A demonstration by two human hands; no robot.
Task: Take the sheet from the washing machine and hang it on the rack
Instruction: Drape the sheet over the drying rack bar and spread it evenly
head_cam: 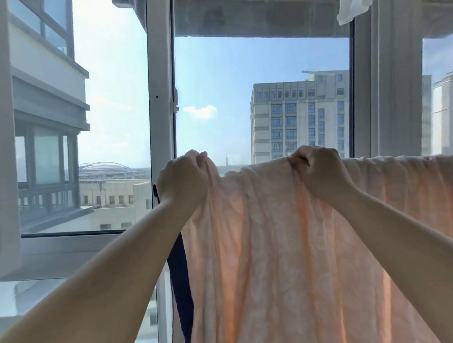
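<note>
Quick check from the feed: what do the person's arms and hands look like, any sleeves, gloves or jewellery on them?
Both forearms are bare as far as the frame shows: no sleeves or gloves. The left hand has a dark band at its wrist, perhaps a watch. The right hand shows no jewellery.

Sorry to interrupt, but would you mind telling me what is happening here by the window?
A person is hanging a pale peach sheet to dry in front of the window. The left hand and the right hand each grip the sheet's bunched top edge, raised at the same height. To the right, the sheet already lies draped over what seems to be a rail, hidden beneath it; the part between the hands is still gathered. A dark garment hangs just left of the sheet.
</note>
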